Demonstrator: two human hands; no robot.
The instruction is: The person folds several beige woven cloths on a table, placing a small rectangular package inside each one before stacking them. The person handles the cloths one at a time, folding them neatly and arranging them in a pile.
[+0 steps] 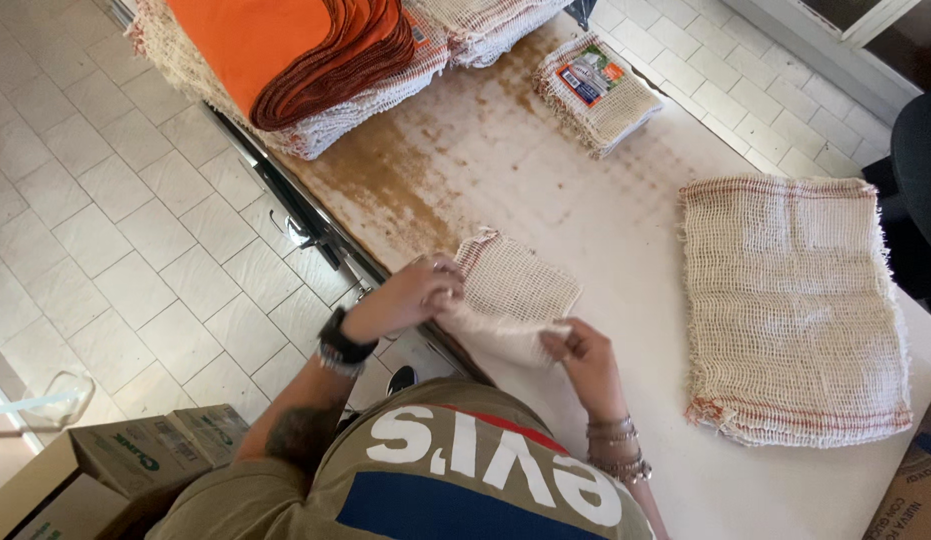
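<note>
- Fingers of the left hand pinch the mesh cloth's near-left edge.
- Fingers of the right hand grip its lower corner, cloth between both, on the worktop.

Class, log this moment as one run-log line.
left hand: holds mesh cloth | right hand: holds it too | cloth stack: beside

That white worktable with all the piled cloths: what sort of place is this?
Probably a small workshop or packing room for cleaning cloths. Both hands fold one beige open-weave cloth on the stained white worktable, beside a flat stack of the same cloths, a labelled wrapped bundle and piled orange cloths.
</note>
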